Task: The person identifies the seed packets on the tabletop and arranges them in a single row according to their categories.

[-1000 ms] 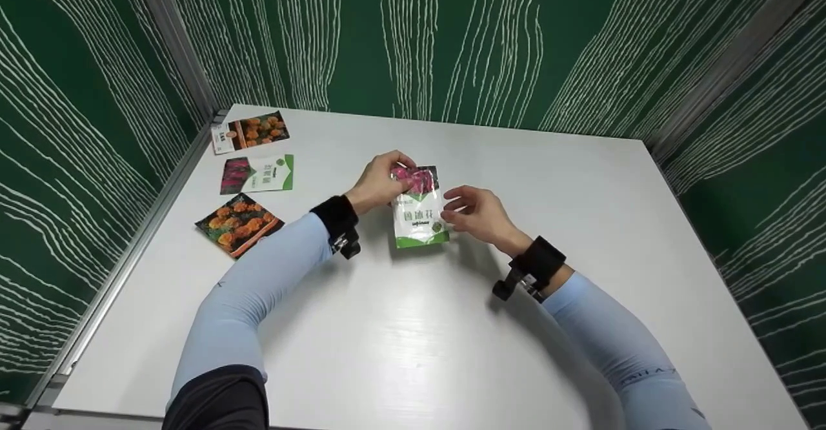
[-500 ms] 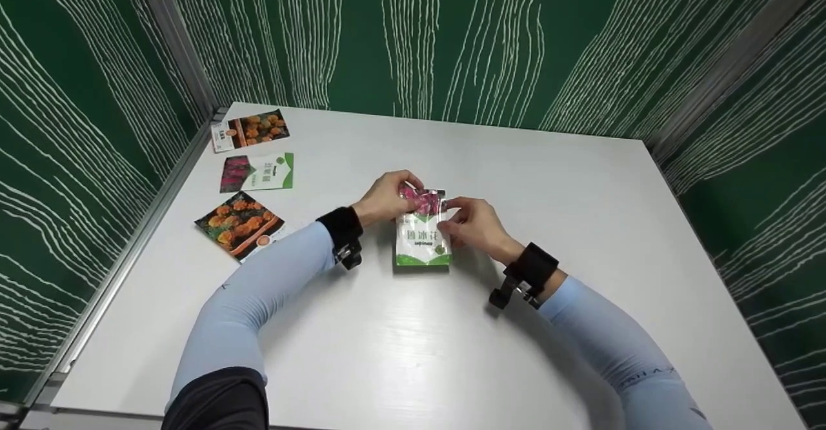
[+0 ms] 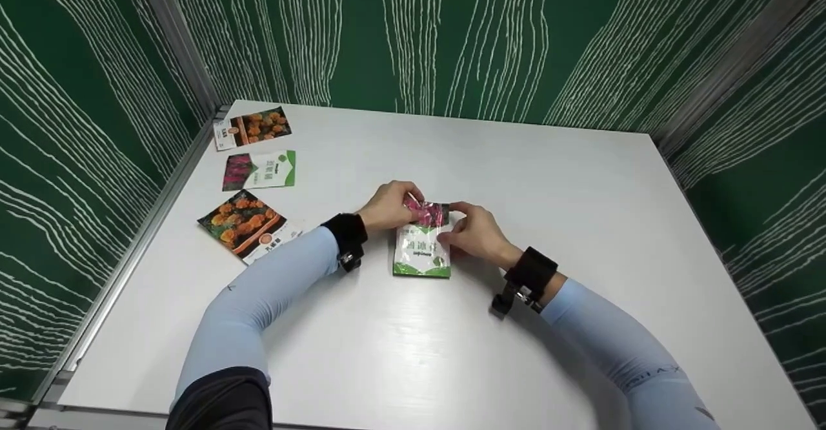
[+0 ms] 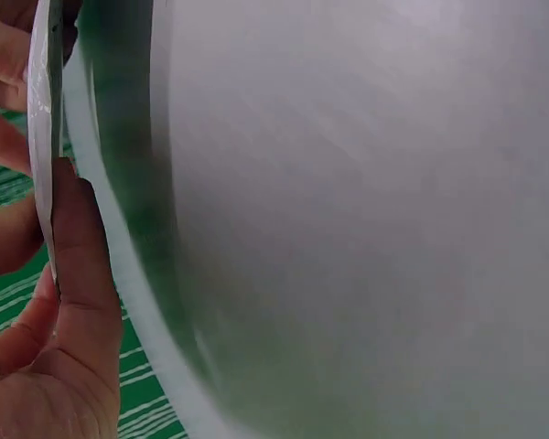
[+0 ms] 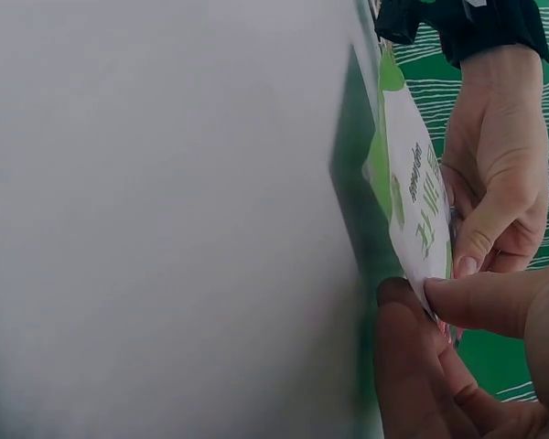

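A white and green seed packet (image 3: 422,257) with pink flowers printed at its far end is held at the middle of the table. My left hand (image 3: 388,206) pinches its far left part, thumb on the printed face. Along the right edge, my right hand (image 3: 481,233) pinches the packet between thumb and fingers. The right wrist view shows the packet (image 5: 405,165) tilted over the table, with the right thumb (image 5: 480,300) on top and fingers beneath. In the left wrist view the packet (image 4: 42,119) appears edge-on between both hands.
On the table's left side lie an orange-flower packet (image 3: 261,126), another pink-flower packet (image 3: 274,170) and a second orange-flower packet (image 3: 240,218), partly behind the left forearm. Green walls with white lines (image 3: 361,36) surround the white table (image 3: 387,352).
Both hands have moved the packet nearer to the person and lower toward the table. The right hand, beside the packet's edge earlier, now pinches that edge.
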{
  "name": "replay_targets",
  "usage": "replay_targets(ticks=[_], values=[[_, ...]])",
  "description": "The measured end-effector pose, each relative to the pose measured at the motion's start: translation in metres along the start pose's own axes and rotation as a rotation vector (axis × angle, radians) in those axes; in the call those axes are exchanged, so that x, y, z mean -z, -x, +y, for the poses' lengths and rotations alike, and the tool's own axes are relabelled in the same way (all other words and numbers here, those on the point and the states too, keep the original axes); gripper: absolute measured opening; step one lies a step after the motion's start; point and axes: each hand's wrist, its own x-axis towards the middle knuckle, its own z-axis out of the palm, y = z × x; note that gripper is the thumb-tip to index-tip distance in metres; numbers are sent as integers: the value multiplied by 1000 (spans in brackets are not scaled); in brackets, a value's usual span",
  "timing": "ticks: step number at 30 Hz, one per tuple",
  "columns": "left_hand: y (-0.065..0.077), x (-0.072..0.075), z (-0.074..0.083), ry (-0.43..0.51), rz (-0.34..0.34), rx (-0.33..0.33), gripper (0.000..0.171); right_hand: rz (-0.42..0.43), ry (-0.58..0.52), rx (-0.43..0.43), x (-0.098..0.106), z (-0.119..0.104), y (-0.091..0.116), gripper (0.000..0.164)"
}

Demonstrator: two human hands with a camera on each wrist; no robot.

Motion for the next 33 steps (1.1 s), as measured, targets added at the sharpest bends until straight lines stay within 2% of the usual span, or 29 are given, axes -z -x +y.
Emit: replay_targets(ticks=[5,15,24,33], values=[[4,1,-2,-39,-9,10,29,-10,12,9,-3,-3,1,82],[8,-3,0,-203,-47,-21,29,-19,6,-18,-8,-1,6,81],[10,-4,4,-484,-52,-46,27,-22,51,-3,-12,-1,7,81],[13,-8,9,-624,-24,-71,23,-9,170,45,-13,-2,9,78]])
